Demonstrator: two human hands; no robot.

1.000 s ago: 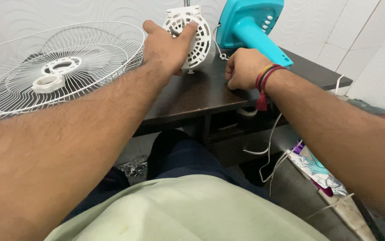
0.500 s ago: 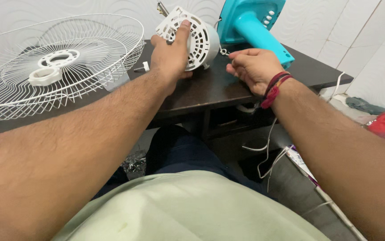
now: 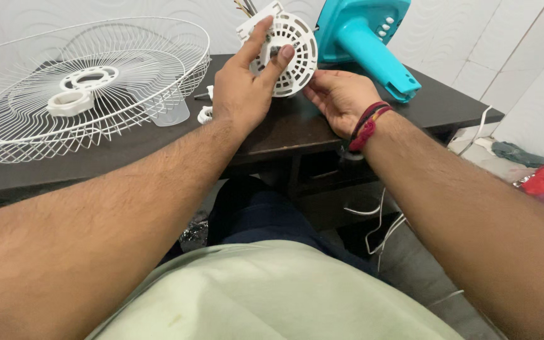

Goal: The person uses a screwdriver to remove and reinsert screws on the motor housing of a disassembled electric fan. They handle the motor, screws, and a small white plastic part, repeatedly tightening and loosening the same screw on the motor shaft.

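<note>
The left hand (image 3: 241,94) grips a round white slotted motor cover (image 3: 287,53), thumb pressed on its face and fingers wrapped behind, holding it tilted above the back of the dark worktop (image 3: 284,129). The right hand (image 3: 338,94) rests just beside and below the cover, fingers loosely curled and touching its lower edge; a red thread band circles that wrist. A teal fan body (image 3: 366,38) lies just behind. To the left, a white wire fan guard (image 3: 83,88) lies flat on the worktop.
</note>
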